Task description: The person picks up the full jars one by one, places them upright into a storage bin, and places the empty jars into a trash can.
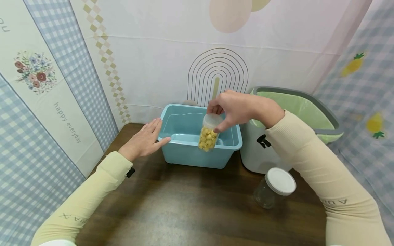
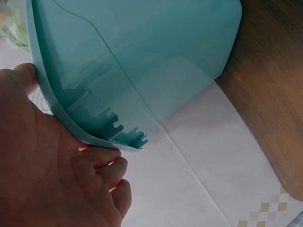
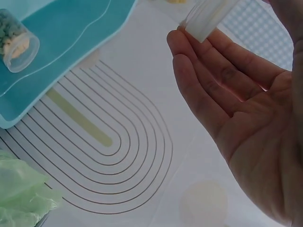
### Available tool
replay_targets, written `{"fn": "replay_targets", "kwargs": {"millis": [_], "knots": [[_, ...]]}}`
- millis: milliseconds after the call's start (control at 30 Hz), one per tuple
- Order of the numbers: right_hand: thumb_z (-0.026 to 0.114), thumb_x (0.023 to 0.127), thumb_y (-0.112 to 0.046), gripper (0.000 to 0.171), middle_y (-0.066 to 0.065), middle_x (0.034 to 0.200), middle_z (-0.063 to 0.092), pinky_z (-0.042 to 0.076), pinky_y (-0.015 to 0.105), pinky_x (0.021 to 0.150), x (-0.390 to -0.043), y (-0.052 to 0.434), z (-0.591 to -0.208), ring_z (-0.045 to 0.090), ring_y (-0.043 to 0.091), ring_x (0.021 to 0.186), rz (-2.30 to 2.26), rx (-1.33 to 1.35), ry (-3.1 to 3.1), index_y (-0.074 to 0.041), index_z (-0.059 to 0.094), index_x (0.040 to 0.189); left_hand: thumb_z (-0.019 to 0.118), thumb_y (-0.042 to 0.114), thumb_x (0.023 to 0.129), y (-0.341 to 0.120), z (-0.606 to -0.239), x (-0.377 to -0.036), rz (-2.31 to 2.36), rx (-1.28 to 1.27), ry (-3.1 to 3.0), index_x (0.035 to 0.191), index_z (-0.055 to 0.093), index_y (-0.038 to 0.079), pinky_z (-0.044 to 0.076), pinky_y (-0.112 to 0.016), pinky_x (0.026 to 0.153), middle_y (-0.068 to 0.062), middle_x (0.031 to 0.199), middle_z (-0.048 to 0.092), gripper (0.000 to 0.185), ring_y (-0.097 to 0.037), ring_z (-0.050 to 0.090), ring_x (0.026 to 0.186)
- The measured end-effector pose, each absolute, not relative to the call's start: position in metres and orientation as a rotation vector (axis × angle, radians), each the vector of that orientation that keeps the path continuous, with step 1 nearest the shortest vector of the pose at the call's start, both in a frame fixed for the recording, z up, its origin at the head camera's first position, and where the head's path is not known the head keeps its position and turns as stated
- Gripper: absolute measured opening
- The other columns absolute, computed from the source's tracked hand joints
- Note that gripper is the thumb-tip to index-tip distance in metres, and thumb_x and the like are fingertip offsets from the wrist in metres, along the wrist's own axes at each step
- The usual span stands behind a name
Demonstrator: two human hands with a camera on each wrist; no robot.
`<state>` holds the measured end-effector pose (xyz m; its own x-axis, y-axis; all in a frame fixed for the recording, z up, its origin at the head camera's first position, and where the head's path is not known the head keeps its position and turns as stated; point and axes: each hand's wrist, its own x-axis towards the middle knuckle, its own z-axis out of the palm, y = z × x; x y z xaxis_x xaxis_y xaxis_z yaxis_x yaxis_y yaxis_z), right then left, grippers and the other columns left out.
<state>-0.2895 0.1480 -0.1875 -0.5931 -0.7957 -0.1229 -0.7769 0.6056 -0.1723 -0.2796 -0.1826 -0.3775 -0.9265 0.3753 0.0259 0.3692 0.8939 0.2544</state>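
My right hand pinches a small clear jar near its pale translucent lid, over the front of the blue plastic bin. Yellow pieces fill the lower part of that jar. In the right wrist view only the lid end of the held jar shows beside my fingertips. With fingers extended, my left hand rests at the bin's left rim; the left wrist view shows its fingers against the rim. Another clear jar with green and tan pieces lies in the bin in the right wrist view.
Right of the bin stands a white trash can with a grey rim and green liner. A clear jar with a white lid stands on the brown wooden table at right. A printed cloth hangs behind the bin.
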Motion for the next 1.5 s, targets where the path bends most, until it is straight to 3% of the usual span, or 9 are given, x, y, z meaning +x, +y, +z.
{"fn": "replay_targets", "kwargs": {"millis": [567, 1233, 1500], "knots": [[0.087, 0.084, -0.029, 0.041, 0.009, 0.112, 0.077, 0.06, 0.04, 0.096, -0.341, 0.147, -0.199, 0.071, 0.022, 0.104, -0.177, -1.169, 2.754, -0.005, 0.074, 0.115, 0.037, 0.059, 0.111, -0.177, -0.374, -0.281, 0.417, 0.601, 3.037, 0.168, 0.003, -0.005, 0.007, -0.057, 0.135, -0.023, 0.178, 0.001, 0.092, -0.04, 0.004, 0.166], [0.085, 0.087, -0.028, 0.035, 0.011, 0.104, 0.07, 0.055, 0.036, 0.081, -0.395, 0.12, -0.25, 0.059, 0.022, 0.09, -0.178, -1.067, 2.749, -0.005, 0.073, 0.11, 0.038, 0.06, 0.11, -0.173, -0.371, -0.282, 0.419, 0.578, 3.043, 0.168, 0.004, -0.004, 0.008, -0.057, 0.135, -0.022, 0.178, 0.002, 0.093, -0.039, 0.005, 0.167], [0.084, 0.089, -0.025, 0.032, 0.002, 0.086, 0.055, 0.045, 0.032, 0.073, -0.413, 0.12, -0.285, 0.047, 0.016, 0.077, -0.172, -1.02, 2.726, -0.004, 0.072, 0.11, 0.038, 0.061, 0.11, -0.169, -0.376, -0.279, 0.43, 0.587, 3.036, 0.168, 0.004, -0.004, 0.008, -0.056, 0.136, -0.022, 0.178, 0.003, 0.094, -0.039, 0.005, 0.167]]}}
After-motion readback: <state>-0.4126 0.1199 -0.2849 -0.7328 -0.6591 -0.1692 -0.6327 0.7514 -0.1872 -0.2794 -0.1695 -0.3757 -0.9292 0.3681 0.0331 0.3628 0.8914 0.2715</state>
